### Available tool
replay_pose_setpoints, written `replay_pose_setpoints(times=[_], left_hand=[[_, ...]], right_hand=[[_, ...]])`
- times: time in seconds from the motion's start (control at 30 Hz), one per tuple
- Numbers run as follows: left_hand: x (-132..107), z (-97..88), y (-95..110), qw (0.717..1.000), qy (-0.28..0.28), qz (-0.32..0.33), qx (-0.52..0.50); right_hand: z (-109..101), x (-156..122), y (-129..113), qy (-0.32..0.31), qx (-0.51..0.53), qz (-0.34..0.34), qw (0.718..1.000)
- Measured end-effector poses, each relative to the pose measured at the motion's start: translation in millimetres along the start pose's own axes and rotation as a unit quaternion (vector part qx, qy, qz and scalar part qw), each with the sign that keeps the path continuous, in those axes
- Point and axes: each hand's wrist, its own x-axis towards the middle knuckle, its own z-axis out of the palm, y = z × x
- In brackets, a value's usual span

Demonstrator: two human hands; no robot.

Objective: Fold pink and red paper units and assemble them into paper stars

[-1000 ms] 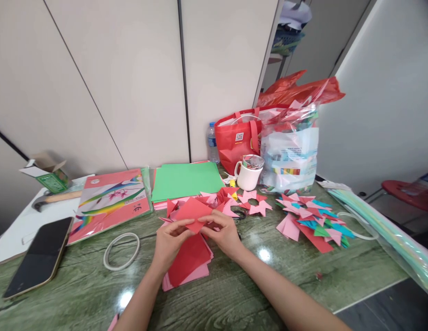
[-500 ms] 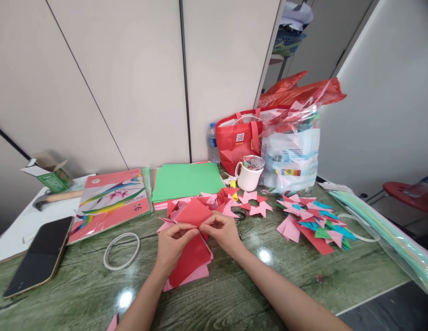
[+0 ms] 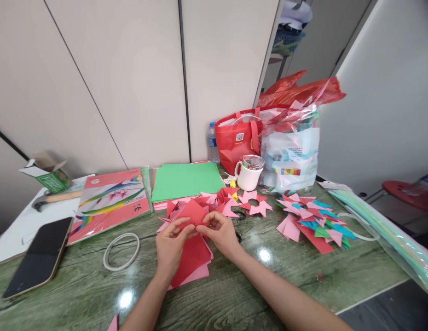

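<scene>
A red sheet of paper (image 3: pixel 192 211) is pinched between my left hand (image 3: pixel 170 243) and my right hand (image 3: pixel 221 233), above the table. Both thumbs meet at its near edge, with the fingers of each hand closed on it. Under my hands lies a stack of red and pink paper (image 3: pixel 192 262), its top partly covered by my left hand. Just beyond sit folded pink and red paper pieces (image 3: pixel 228 197). A pink paper star ring (image 3: pixel 257 203) lies to their right. Farther right is a pile of pink, blue and green folded pieces (image 3: pixel 312 218).
A phone (image 3: pixel 39 257), a white ring (image 3: pixel 121 251) and a paper pack (image 3: pixel 112 202) lie at left. Green sheets (image 3: pixel 188 179) are behind my hands. At the back stand a white mug (image 3: pixel 249 174), a red bag (image 3: pixel 236 145) and a water bottle (image 3: pixel 213 142).
The red paper has tilted and its near edge has come down toward me. My thumbs have moved closer together, while my left hand has shifted slightly.
</scene>
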Motion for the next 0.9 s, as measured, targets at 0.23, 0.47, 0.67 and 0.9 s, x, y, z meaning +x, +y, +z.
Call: replay_pose_setpoints(times=[0.23, 0.47, 0.67, 0.9], left_hand=[[-4.1, 1.6, 3.4, 1.0, 0.003, 0.017, 0.014], [-1.3, 0.6, 0.2, 0.999, -0.012, -0.027, -0.017], [1.8, -1.7, -2.1, 0.997, -0.03, -0.055, -0.045], [2.9, 0.5, 3.2, 0.994, -0.066, -0.08, -0.047]], right_hand=[[3.8, -0.7, 2.2, -0.007, 0.069, 0.005, 0.998], [1.0, 1.8, 3.4, -0.036, 0.045, 0.054, 0.997], [-0.3, 0.7, 2.8, -0.066, 0.031, 0.053, 0.996], [0.0, 2.1, 1.3, -0.038, 0.01, 0.046, 0.998]])
